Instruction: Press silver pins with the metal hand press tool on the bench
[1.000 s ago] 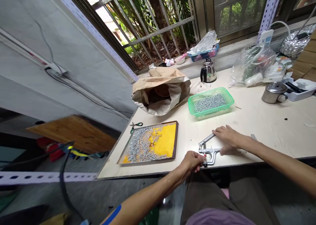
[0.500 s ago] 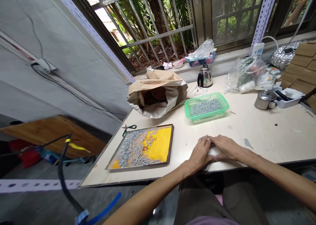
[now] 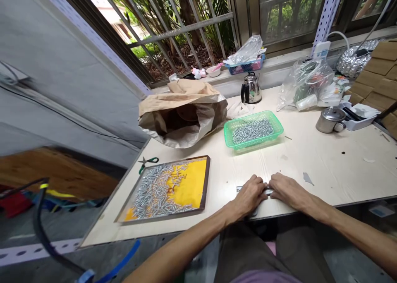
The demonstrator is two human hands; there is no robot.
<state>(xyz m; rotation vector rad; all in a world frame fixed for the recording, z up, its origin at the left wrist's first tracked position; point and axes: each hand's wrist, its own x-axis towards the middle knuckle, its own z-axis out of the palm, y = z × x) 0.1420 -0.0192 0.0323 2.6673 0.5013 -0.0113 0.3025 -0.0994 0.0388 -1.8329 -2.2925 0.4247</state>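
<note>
At the near edge of the table, my left hand [image 3: 250,195] is closed over a flat, shiny metal piece [image 3: 239,189], whose end with a small hole sticks out on the left. My right hand [image 3: 287,190] has its fingers closed at the right side of the silvery metal between the hands; whether this is one part or two I cannot tell. Most of the metal lies hidden under the fingers. To the left is a shallow tray [image 3: 207,183] with a yellow bottom and many loose screws [image 3: 151,192]. Beyond the hands stands a green plastic basket [image 3: 229,140] holding more small metal screws.
An open brown paper bag [image 3: 182,97] lies behind the tray, with green-handled scissors [image 3: 150,161] at the left. Farther back are a steel kettle [image 3: 252,88], a clear plastic bag [image 3: 305,84] and a lidded metal cup [image 3: 331,119]. A grey scrap [image 3: 307,178] lies to the right.
My hands have drawn slightly apart, and the metal piece now shows at the left and between them. A whitish patch seen between the hands before is gone. The view has shifted a little rightward.
</note>
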